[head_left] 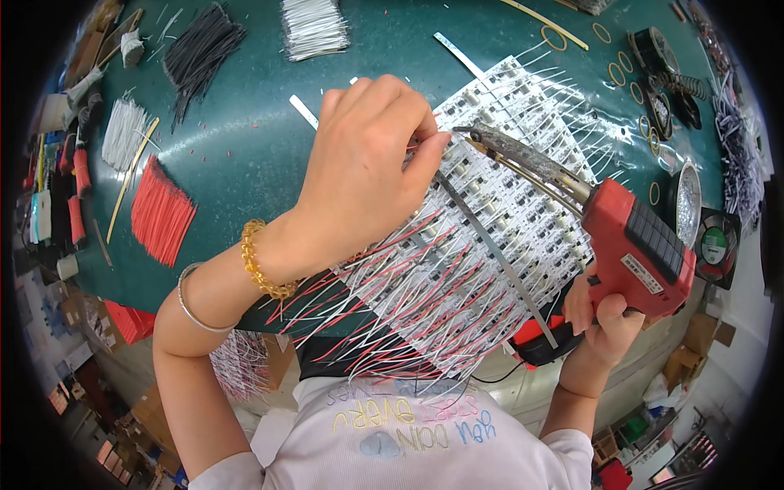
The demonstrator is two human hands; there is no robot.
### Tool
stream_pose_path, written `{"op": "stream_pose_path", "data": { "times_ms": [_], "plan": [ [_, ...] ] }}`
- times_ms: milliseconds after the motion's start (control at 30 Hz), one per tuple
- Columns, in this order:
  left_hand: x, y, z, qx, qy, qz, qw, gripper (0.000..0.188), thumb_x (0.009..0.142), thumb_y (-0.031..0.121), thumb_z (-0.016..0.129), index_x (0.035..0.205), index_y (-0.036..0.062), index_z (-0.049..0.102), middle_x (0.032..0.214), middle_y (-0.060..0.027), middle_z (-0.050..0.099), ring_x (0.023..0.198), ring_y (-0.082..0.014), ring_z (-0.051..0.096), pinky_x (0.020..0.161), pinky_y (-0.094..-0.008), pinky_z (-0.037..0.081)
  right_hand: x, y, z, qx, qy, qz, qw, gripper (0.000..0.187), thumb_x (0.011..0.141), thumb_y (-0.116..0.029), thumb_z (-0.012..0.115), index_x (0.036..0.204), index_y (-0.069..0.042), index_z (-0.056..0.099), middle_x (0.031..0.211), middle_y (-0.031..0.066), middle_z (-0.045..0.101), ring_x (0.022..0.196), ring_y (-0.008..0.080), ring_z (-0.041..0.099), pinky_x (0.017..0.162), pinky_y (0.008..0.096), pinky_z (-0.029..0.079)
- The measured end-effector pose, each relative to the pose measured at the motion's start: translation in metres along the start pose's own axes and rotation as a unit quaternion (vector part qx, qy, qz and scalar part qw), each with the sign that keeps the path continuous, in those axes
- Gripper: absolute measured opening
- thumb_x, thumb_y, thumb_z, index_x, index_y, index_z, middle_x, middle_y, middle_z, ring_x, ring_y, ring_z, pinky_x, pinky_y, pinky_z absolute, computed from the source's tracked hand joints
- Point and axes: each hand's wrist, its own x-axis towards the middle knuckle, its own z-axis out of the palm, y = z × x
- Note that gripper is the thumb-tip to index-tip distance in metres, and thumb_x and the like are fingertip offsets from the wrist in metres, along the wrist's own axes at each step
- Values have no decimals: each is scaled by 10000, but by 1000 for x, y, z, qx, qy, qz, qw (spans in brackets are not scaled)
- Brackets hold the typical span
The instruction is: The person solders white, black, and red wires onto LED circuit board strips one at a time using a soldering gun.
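My right hand [608, 322] is wrapped round the grip of a red and black soldering gun [641, 245]. The gun's long grey barrel points left, with a thin brass tube running beneath it. Its tip almost meets the fingertips of my left hand [367, 155], which are pinched together on what looks like a thin wire, mostly hidden by the fingers. Below both hands lies a white panel of small circuit boards [523, 204] with rows of dark parts. Red and white wires [416, 294] fan out from its near left side, and white wires stick out along its far right edge.
A metal strip [490, 245] crosses the panel. Bundles of red wires [162, 212], white wires [314, 28] and black wires [200, 53] lie on the green mat [253, 90]. To the right are a solder spool [653, 53], yellow rings [616, 73] and a metal bowl [686, 204].
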Motion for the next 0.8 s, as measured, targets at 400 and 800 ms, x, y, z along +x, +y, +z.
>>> {"op": "stream_pose_path", "data": {
  "times_ms": [400,800],
  "plan": [
    [-1,-2,1,-4,3,-1,1000,122,742,61,667,725,44,548,779,-51,549,710,-206,505,668,-318,327,-9,7,0,-12,26,-13,999,663,838,-434,604,1148,120,412,478,0,442,360,83,399,380,220,339],
    [-1,-2,3,-4,8,5,1000,132,755,85,668,727,42,547,776,-44,545,713,-206,499,670,-319,324,0,5,-8,63,14,-64,996,712,869,-479,530,1190,133,357,458,-8,398,349,92,381,374,226,342]
  ]
}}
